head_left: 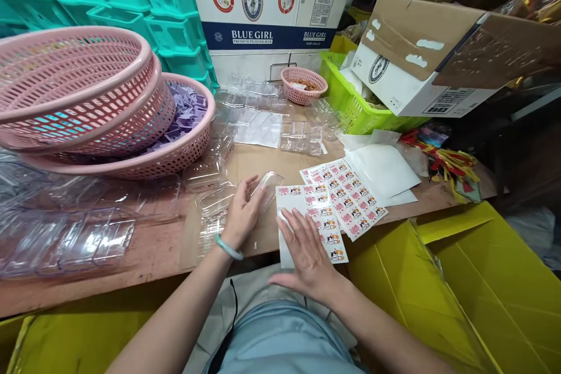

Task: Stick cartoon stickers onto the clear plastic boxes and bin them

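Toward seven o'clock from the middle of the view, the left hand (pixel 243 211) reaches up from its forearm, a pale green bangle (pixel 228 247) round the wrist, with thumb and fingers half curled about a clear plastic case (pixel 270 182). Just short of six o'clock, the right hand (pixel 309 257) lies palm down, fingers spread wide and thumb stuck out to the left — its fingertips over the bare white left part of the near sticker sheet (pixel 334 239).

The case is see-through and shiny, with a rounded far end that catches the light; its lower part is hard to make out against the brown cardboard (pixel 249 158). The near sheet lies flat at the table's front edge, between five and six o'clock, its right part printed with pink patches and pairs of cartoon animals in orange, black and white. A second sticker sheet (pixel 357 201), with like prints, slants out from beside it at four o'clock.

White papers (pixel 381 166) lie at three o'clock, more clear trays (pixel 74 245) at eight — and pink baskets (pixel 144 70) at ten, the lowest holding purple pieces (pixel 188 108).
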`<state>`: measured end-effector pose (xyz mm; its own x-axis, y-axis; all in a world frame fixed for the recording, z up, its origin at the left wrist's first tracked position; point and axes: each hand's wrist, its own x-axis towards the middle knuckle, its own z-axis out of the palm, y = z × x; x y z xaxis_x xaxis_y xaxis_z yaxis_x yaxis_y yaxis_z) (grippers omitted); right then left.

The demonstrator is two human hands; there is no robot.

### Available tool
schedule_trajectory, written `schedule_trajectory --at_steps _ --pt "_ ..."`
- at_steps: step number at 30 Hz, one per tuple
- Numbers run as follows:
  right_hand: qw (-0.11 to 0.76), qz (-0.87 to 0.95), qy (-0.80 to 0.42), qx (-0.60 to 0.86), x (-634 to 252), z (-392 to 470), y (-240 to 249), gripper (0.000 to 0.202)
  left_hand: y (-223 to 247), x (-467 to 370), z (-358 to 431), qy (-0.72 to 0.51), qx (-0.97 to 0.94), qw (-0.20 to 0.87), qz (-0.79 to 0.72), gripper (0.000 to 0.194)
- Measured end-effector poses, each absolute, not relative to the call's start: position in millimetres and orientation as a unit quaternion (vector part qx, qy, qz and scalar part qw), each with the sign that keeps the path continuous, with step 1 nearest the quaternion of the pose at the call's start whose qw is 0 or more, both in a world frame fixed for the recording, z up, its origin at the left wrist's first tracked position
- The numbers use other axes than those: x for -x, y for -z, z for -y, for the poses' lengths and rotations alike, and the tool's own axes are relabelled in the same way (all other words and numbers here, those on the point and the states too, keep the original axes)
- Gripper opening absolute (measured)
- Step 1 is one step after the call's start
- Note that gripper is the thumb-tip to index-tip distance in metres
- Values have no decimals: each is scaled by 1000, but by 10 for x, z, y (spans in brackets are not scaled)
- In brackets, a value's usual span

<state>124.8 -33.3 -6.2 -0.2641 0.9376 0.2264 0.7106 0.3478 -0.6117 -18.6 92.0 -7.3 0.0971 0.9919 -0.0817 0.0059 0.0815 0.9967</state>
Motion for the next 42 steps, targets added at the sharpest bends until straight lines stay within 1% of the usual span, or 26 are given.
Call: schedule_trajectory --at_steps 1,2,3,4,5,6,7,8,9,10,12,13,14,15,17,18,21,23,25,28,30,35,38,42 --pt "225 805 -149 528 -1368 386 121 88 95 188 -994 -446 -516 525 -509 53" --pt "181 828 -114 518 -1487 426 172 85 102 185 -1045 -441 -535 499 -520 51" --pt "160 839 -88 513 -1594 453 213 82 90 178 -1063 -445 -559 462 -525 49" --pt "163 839 -70 514 -1685 469 239 81 58 168 -1043 -462 -584 416 -522 47" --pt "186 830 -54 523 -1757 477 247 82 8 155 -984 -488 -606 366 -510 44" --pt "221 811 -38 541 -1809 482 238 82 -54 141 -891 -515 -623 325 -492 40" --pt "257 785 -23 564 -1839 488 214 80 -118 125 -775 -531 -635 306 -471 34" --pt "285 759 -9 585 -1851 499 180 79 -175 108 -650 -532 -638 323 -454 27" --pt "302 741 2 600 -1846 519 142 77 -217 87 -532 -503 -637 383 -441 24" --pt "305 737 8 603 -1826 550 104 76 -235 63 -435 -452 -622 472 -431 27" --pt "287 766 -2 576 -1765 637 40 75 -192 5 -337 -347 -536 653 -406 34" --pt "272 791 -18 548 -1732 685 16 75 -136 -24 -338 -323 -475 715 -398 36" --pt "254 816 -41 518 -1705 727 -6 74 -69 -50 -364 -326 -417 750 -397 39" --pt "236 835 -70 492 -1686 755 -26 71 1 -71 -403 -347 -374 761 -400 42" --pt "224 846 -130 466 -1676 750 -79 66 107 -102 -480 -401 -342 743 -413 43" --pt "239 836 -150 471 -1684 710 -114 64 129 -113 -502 -417 -344 732 -414 43" --pt "338 785 -155 496 -1714 458 -255 52 68 -145 -481 -437 -367 721 -393 43" --pt "380 776 -152 480 -1713 236 -350 44 -28 -152 -430 -440 -390 709 -389 40" --pt "381 778 -181 465 -1689 32 -405 40 -115 -132 -389 -431 -416 698 -393 34" --pt "376 764 -210 481 -1637 -175 -381 38 -190 -48 -377 -406 -448 701 -377 32" --pt "380 762 -194 488 -1610 -240 -315 38 -217 25 -398 -383 -495 693 -359 29" --pt "388 777 -127 479 -1597 -255 -184 36 -275 150 -470 -321 -623 628 -338 28" --pt "392 779 -121 474 -1612 -235 -180 33 -298 165 -487 -308 -630 616 -360 25" --pt "424 751 -169 477 -1602 -199 -210 30 -310 121 -484 -341 -605 616 -371 20"
